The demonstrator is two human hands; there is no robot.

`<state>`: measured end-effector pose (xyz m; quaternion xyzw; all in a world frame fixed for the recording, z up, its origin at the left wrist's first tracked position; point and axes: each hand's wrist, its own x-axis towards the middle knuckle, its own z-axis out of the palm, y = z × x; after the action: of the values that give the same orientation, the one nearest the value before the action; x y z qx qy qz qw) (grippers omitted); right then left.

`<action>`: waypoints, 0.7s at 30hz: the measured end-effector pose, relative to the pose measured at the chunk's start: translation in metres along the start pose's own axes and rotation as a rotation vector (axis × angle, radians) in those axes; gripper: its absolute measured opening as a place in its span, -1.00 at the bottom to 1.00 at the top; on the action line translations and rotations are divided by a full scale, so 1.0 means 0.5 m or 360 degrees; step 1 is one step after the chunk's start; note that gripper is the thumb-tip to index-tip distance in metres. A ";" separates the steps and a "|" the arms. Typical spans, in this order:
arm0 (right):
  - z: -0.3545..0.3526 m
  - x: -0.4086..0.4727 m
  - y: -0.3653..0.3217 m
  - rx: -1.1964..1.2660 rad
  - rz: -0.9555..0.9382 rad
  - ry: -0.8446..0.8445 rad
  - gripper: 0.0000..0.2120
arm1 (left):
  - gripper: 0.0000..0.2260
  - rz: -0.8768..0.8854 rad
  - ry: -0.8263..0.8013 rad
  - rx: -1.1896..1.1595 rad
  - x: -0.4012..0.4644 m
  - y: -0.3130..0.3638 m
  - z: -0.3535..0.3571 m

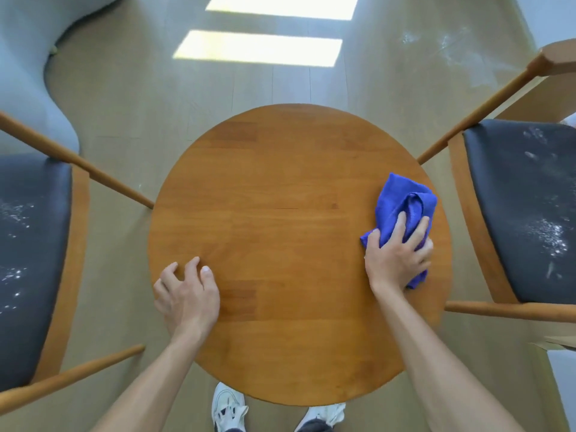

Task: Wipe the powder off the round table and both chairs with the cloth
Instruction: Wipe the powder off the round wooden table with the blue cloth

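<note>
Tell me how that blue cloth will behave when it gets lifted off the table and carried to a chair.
The blue cloth is bunched in soft folds under the right hand, so it will probably droop limply. It looks thin, so likely light. On the smooth round table it should slide easily.

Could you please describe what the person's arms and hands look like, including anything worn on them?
Both forearms are bare as far as the picture shows; no sleeves reach into view. The left hand and the right hand wear no gloves, and no rings, watch or bracelet show. The fingernails look short and unpainted. No markings are visible on either arm.
</note>
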<state>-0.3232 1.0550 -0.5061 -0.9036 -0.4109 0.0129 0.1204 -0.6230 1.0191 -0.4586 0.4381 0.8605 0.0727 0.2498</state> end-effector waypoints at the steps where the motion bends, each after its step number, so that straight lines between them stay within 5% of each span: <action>1: 0.011 -0.009 -0.050 0.0057 0.0118 -0.0018 -0.48 | -0.64 0.0019 -0.0015 0.0004 0.006 -0.005 -0.005; 5: 0.037 -0.082 -0.223 0.0155 0.0081 -0.0152 -0.49 | -0.65 0.0075 -0.0072 -0.0197 0.026 -0.033 -0.033; 11: 0.039 -0.325 -0.389 0.0166 -0.0814 -0.0399 -0.49 | -0.63 -0.0044 -0.0200 -0.0669 0.062 -0.064 -0.096; 16: 0.010 -0.450 -0.317 0.0099 -0.1470 -0.0554 -0.41 | -0.65 -0.0230 -0.0198 -0.0720 0.060 -0.093 -0.119; 21: -0.041 -0.429 -0.193 0.0138 -0.1775 -0.0635 -0.43 | -0.93 -0.0447 -0.0252 -0.0669 0.023 -0.094 -0.117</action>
<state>-0.5343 0.9519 -0.4803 -0.5256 -0.8375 0.1340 0.0664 -0.6912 1.0054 -0.4286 0.2572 0.8567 0.1798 0.4095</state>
